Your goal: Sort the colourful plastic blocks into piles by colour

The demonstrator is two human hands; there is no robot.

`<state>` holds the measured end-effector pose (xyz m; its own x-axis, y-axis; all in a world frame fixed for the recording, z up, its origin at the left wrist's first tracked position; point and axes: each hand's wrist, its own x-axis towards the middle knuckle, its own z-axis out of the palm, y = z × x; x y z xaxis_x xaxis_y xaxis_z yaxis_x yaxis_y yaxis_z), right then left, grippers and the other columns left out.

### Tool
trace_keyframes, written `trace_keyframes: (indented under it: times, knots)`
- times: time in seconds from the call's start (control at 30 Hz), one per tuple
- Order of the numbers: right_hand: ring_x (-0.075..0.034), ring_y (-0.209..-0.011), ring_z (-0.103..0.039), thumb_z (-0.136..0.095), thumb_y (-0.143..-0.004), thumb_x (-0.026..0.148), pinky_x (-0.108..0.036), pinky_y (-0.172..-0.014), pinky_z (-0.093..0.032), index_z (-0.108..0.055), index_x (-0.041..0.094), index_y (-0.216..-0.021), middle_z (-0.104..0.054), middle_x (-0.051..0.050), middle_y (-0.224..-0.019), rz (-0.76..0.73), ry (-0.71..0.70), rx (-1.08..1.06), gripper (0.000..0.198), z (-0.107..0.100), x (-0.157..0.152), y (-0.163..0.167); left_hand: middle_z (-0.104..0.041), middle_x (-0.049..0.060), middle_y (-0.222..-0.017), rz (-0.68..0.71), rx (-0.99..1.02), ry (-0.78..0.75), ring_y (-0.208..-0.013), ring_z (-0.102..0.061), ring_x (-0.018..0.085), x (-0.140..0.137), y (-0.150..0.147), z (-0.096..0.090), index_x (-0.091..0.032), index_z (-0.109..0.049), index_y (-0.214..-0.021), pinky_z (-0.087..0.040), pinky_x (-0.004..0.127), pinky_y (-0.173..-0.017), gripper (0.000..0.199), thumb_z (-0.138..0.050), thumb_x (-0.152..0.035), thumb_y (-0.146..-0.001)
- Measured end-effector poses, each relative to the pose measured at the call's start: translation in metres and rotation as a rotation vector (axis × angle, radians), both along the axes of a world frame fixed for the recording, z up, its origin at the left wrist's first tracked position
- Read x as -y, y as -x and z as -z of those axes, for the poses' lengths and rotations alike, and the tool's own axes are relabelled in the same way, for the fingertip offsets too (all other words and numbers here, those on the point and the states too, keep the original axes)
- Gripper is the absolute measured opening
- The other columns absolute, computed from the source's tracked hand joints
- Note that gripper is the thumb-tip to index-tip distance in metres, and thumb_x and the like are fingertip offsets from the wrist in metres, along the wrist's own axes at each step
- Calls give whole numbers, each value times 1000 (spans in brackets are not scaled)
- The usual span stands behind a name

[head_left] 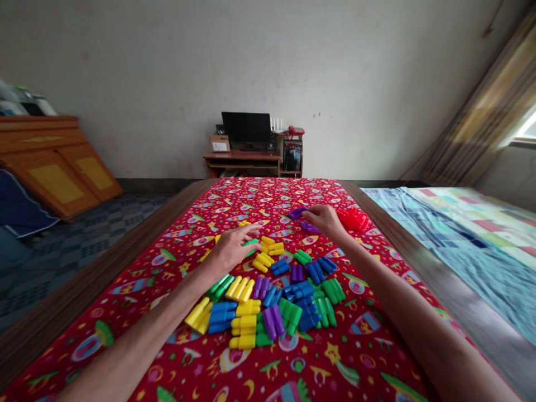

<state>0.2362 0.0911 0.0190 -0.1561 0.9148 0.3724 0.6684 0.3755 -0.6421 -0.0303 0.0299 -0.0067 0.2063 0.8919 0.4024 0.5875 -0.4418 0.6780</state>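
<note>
My left hand (231, 249) is over the left side of the block pile, with a green plastic block (252, 244) between its thumb and fingers. Farther off to the right, my right hand (325, 219) pinches the near end of a purple block (296, 213). Another purple block (309, 227) lies just under that hand. Beside its wrist sits a heap of red blocks (355, 219). Closer to me lie mixed loose blocks: yellow blocks (243, 325), blue blocks (221, 316), green blocks (333, 291) and purple blocks (273, 322). Some yellow ones are partly hidden behind my left hand.
A red patterned cloth (234, 368) covers the long table (138, 223). To the right is a bed (469, 240) with a light blue cover. A desk (243, 159) with a monitor (246, 129) stands against the far wall, and a wooden cabinet (62, 167) is at left.
</note>
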Motion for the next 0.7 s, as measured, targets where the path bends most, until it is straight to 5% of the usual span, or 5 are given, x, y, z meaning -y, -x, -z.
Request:
trace_keyframes:
  times: [0.1,0.2,0.3,0.5,0.7]
  knots:
    - [-13,-56,-54,-57,-82,37,-23,-54,-31,-73,15,-67,-64,-3,-57,225,3,48,32,10,-16,-21,-73,6,-102,-6,-151,-80,-84,-70,20,-5,8,1,-20,-70,-96,-58,33,-78,21,-60,-25,-77]
    - [-14,-58,-56,-56,-85,40,-24,-55,-31,-74,16,-69,-67,-4,-62,299,-5,118,34,19,-21,-29,-72,9,-101,5,-275,-186,-93,-69,22,-3,7,-4,-18,-71,-92,-55,35,-88,18,-57,-19,-80]
    - [-14,-58,-55,-51,-88,43,-23,-54,-30,-73,18,-68,-66,-4,-62,312,-14,156,39,20,-19,-28,-71,9,-105,81,-323,-283,-101,-66,21,12,-8,-9,-18,-70,-98,-51,35,-95,20,-55,-17,-85]
    - [-12,-52,-46,-46,-91,36,-25,-52,-24,-65,16,-59,-59,-3,-55,311,-85,224,43,8,-11,-19,-61,5,-132,491,-492,-258,-125,-52,19,51,-50,5,-23,-61,-122,-41,36,-108,32,-50,-17,-93]
    - [-11,-51,-41,-46,-91,31,-26,-53,-23,-63,15,-60,-57,-3,-55,163,-201,291,39,0,3,-2,-60,7,-132,451,-585,-206,-124,-52,21,57,-53,12,-23,-59,-121,-40,39,-108,31,-52,-17,-92]
